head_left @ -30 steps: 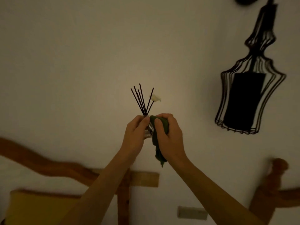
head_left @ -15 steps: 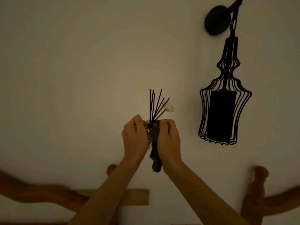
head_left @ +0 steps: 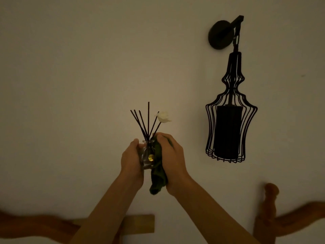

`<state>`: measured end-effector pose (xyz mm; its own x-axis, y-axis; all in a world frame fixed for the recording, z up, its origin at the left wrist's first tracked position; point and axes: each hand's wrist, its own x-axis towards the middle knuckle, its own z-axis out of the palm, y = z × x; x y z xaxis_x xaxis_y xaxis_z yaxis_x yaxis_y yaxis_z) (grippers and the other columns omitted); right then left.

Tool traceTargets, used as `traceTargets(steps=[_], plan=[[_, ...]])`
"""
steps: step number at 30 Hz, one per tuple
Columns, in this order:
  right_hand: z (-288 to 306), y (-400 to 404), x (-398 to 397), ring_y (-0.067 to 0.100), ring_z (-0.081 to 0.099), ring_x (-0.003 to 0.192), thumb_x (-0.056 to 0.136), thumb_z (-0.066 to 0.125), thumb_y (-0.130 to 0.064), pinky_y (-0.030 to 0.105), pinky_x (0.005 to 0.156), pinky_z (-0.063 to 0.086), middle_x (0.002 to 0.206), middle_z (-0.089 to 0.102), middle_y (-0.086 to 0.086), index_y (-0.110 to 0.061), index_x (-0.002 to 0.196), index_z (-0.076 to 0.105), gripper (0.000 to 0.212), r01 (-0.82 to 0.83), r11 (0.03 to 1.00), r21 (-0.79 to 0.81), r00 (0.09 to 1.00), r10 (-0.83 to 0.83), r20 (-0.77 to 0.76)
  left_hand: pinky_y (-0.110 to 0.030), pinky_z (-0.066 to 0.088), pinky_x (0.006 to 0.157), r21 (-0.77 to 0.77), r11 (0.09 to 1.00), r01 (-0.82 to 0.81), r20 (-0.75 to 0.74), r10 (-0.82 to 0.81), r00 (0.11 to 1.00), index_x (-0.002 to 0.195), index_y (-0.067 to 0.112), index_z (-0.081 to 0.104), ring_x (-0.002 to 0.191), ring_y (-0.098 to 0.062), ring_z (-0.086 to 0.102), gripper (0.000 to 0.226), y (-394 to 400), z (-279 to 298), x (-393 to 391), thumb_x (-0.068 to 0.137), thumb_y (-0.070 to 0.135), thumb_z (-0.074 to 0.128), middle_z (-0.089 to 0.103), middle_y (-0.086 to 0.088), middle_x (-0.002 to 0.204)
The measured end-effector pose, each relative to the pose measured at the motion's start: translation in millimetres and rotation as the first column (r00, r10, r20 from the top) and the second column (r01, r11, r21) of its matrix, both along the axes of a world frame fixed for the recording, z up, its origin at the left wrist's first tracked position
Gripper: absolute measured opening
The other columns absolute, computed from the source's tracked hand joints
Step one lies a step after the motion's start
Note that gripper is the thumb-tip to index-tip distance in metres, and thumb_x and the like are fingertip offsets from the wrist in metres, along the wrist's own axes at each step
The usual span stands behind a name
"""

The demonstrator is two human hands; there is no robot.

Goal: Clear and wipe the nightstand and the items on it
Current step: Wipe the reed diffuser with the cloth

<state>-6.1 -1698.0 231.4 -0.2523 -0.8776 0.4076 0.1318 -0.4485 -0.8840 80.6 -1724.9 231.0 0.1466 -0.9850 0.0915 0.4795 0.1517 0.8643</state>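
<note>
Dim room, pale wall behind. Held up in front of the wall, roughly centre frame: a small clear glass reed diffuser bottle (head_left: 147, 155), upright, with a yellowish glint low on its front. Gripped from the left side by the left hand (head_left: 132, 160), fingers wrapped round the glass, thumb near the neck. Pressed against the bottle's right side: a dark green cloth (head_left: 158, 175), bunched and clenched in the right hand (head_left: 171, 160), its loose end hanging below both hands. Rising from the bottle neck: a fan of thin dark reed sticks (head_left: 148, 120), one nearly vertical, the rest splayed left and right. On the rightmost stem, a small white flower (head_left: 163, 117), possibly artificial; too dim to tell. To the right on the wall, well apart from the hands: a black wire-cage wall lamp (head_left: 228, 131), unlit, hung from a round mount. Along the bottom edge: curved wooden headboard rails (head_left: 299, 213) and a turned post, blurred.
</note>
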Motion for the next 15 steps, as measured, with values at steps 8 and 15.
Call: traceTargets(steps=[8, 15], plan=[[-6.7, -4.8, 5.4, 0.024, 0.077, 0.084, 0.084, 0.071, -0.041, 0.039, 0.07, 0.063, 0.095, 0.077, 0.008, -0.023, 0.104, 0.074, 0.027, -0.122, 0.977, 0.176, 0.967, 0.077, 0.243, -0.031, 0.05, 0.061, -0.117, 0.983, -0.145, 0.247, 0.17, 0.954, 0.078, 0.012, 0.065, 0.071, -0.024, 0.067, 0.047, -14.2, 5.5, 4.8, 0.102, 0.043, 0.04, 0.071, -0.01, 0.079], [-21.5, -4.4, 13.4, 0.019, 0.07, 0.096, 0.098, 0.063, -0.023, 0.043, 0.089, 0.06, 0.101, 0.072, 0.0, -0.027, 0.107, 0.067, 0.011, 0.207, 0.978, -0.011, 0.969, -0.204, 0.138, -0.047, 0.056, 0.081, -0.223, 0.945, -0.241, 0.281, 0.299, 0.912, 0.082, 0.015, 0.067, 0.081, -0.025, 0.068, 0.046, 6.8, -14.0, -26.7, 0.102, 0.042, 0.035, 0.071, -0.007, 0.082]])
